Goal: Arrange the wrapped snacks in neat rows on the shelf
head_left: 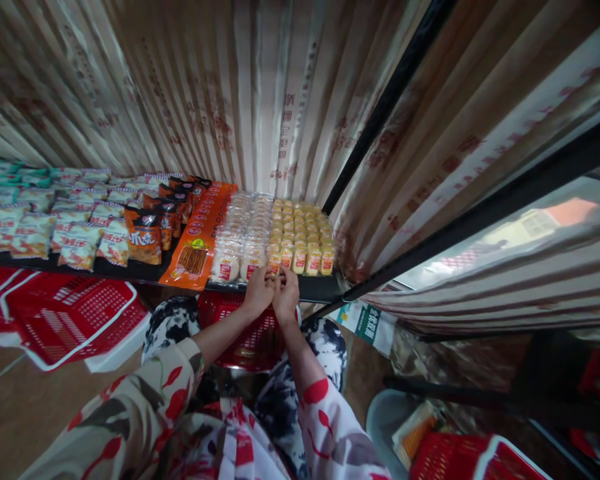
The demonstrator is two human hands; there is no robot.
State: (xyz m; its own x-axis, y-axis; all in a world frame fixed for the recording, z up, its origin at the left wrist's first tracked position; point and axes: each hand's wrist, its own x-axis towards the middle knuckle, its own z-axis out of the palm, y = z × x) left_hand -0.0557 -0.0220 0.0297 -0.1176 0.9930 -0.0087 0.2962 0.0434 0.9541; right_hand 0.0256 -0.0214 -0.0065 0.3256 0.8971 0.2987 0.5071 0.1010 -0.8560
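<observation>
My left hand (261, 292) and my right hand (286, 293) meet at the front edge of a dark shelf (310, 288). Their fingers are curled and pinched together on a small wrapped yellow cake (274, 262) with a red label, at the front of the leftmost yellow row. My fingers cover its lower part. Beside it, more wrapped yellow cakes (299, 257) stand in tight rows to the right. Left of my hands are rows of clear-wrapped round pale pastries (253, 250), also with red labels.
An orange snack pack (193, 257), dark orange bags (144, 237) and pale snack bags (80, 245) line the shelf leftward. Red baskets (75, 313) stand below. Another red basket (237, 307) sits between my knees. Printed curtain (260, 87) hangs behind; black poles (390, 100) slant at right.
</observation>
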